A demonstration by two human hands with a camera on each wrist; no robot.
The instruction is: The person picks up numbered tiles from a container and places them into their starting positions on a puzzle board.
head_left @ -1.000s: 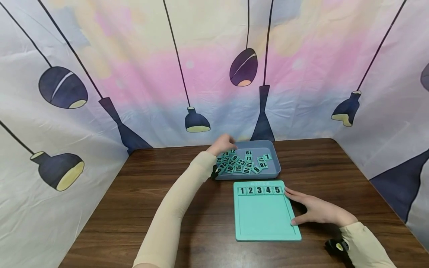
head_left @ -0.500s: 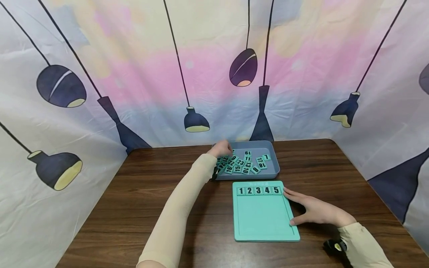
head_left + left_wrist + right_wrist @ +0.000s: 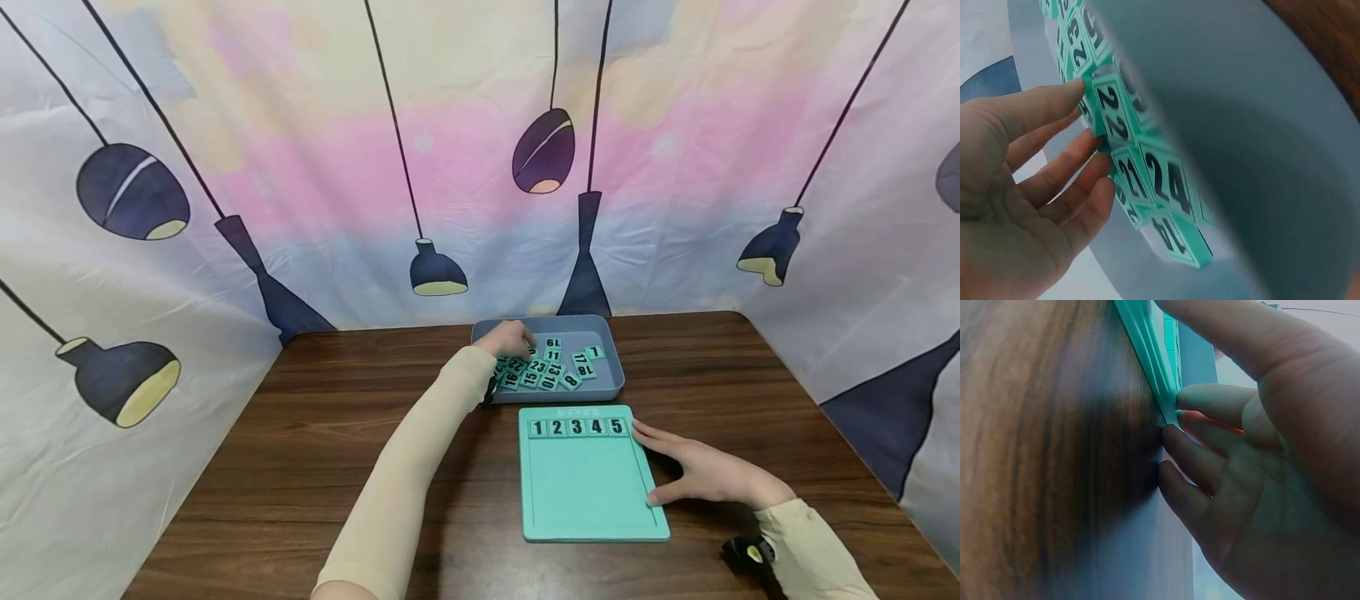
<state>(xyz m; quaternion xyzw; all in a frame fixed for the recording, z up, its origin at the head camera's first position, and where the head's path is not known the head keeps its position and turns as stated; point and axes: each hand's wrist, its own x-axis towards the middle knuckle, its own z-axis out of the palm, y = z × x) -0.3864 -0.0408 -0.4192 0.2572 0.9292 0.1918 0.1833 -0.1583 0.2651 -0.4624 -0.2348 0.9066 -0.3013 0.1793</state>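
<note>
My left hand (image 3: pixel 510 339) reaches into the blue-grey tray (image 3: pixel 615 385) at the back of the table. In the left wrist view, its thumb and fingers (image 3: pixel 1088 139) pinch a small green number tile (image 3: pixel 1092 109), which is tilted among the others; its number is mostly hidden. Tiles marked 22 (image 3: pixel 1113 112), 21 and 24 lie beside it. My right hand (image 3: pixel 712 473) rests along the right edge of the mint-green board (image 3: pixel 588 492), thumb and fingers spread and touching it. The board's top row holds number tiles 1 to 5 (image 3: pixel 577 427).
Several loose number tiles (image 3: pixel 549 377) lie in the tray, thickest on its left side. The brown wooden table (image 3: pixel 315 442) meets a curtain (image 3: pixel 337 183) printed with lamps at its back edge. The tray stands just behind the board.
My left hand has moved slightly right and lower into the tray, down among the tiles. The right hand has stayed on the board's edge. The view has shifted a little.
</note>
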